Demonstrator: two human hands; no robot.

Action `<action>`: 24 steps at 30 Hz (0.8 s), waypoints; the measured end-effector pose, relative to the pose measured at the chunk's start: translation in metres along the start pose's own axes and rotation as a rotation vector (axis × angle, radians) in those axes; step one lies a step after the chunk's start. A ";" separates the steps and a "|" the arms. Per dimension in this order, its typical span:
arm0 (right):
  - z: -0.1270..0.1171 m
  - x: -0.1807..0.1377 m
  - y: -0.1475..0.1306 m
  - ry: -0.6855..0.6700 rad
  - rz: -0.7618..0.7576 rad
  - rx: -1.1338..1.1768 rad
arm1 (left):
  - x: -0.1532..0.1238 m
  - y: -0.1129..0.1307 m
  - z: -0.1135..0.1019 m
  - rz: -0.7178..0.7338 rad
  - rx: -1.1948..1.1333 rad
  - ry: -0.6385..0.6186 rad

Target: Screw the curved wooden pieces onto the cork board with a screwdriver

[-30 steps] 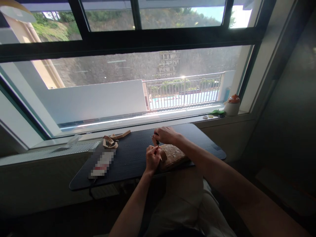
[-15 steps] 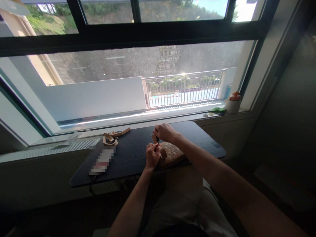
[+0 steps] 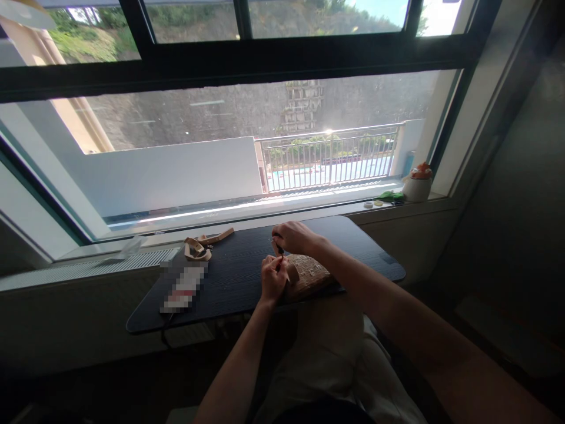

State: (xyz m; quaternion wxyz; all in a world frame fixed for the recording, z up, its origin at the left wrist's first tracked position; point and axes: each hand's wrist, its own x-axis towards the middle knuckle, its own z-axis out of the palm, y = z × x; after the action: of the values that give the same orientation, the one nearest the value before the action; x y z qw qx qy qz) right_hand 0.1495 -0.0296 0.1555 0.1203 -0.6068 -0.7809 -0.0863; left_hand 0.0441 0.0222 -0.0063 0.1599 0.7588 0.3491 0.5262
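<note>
My left hand (image 3: pixel 272 279) is closed around a small tan piece at the near middle of the dark table (image 3: pixel 229 282). Just above it, my right hand (image 3: pixel 293 236) is closed on a thin dark tool whose tip meets that piece. Both hands work over a tan woven pad or leather piece (image 3: pixel 311 274) lying at the table's near edge. What exactly the left hand pinches is too small to name.
A bundle of tan straps (image 3: pixel 200 247) lies at the table's back left, with a blurred white and red packet (image 3: pixel 183 288) in front of it. On the window sill at right stand a white pot (image 3: pixel 415 186), small rings and green items (image 3: pixel 388 198).
The view has shifted slightly. My hands stay together over the tan piece, with only small movements of the right hand and its tool.
</note>
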 end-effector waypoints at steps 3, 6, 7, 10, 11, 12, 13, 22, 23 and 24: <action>0.002 0.001 0.001 0.002 0.031 -0.007 | 0.000 -0.001 0.001 -0.013 0.001 0.004; 0.003 0.001 0.001 0.005 0.072 -0.022 | 0.000 -0.001 0.002 -0.010 -0.003 0.004; 0.004 0.002 0.001 0.007 0.083 -0.026 | 0.000 -0.001 0.002 -0.008 -0.003 0.004; 0.004 0.003 0.002 0.011 0.093 -0.032 | 0.000 0.000 0.001 -0.004 0.004 0.004; 0.003 0.003 0.002 0.010 0.087 -0.032 | 0.000 0.000 0.001 -0.003 0.006 0.002; 0.002 0.003 0.003 0.008 0.077 -0.031 | 0.000 0.000 0.001 -0.001 0.005 -0.003; 0.001 0.003 0.003 0.007 0.063 -0.028 | 0.000 0.000 0.000 0.002 0.003 -0.008; -0.004 -0.002 0.004 0.009 -0.011 0.007 | -0.001 0.000 0.001 -0.010 -0.004 -0.007; -0.003 -0.001 0.003 0.010 -0.004 0.008 | -0.001 -0.001 0.001 -0.013 -0.008 -0.007; -0.002 -0.001 0.002 0.011 0.005 0.008 | -0.001 -0.001 0.001 -0.015 -0.012 -0.006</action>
State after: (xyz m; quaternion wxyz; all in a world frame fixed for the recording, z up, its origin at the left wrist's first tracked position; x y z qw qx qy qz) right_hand 0.1522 -0.0305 0.1566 0.1273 -0.6079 -0.7790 -0.0860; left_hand 0.0444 0.0222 -0.0075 0.1694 0.7566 0.3512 0.5249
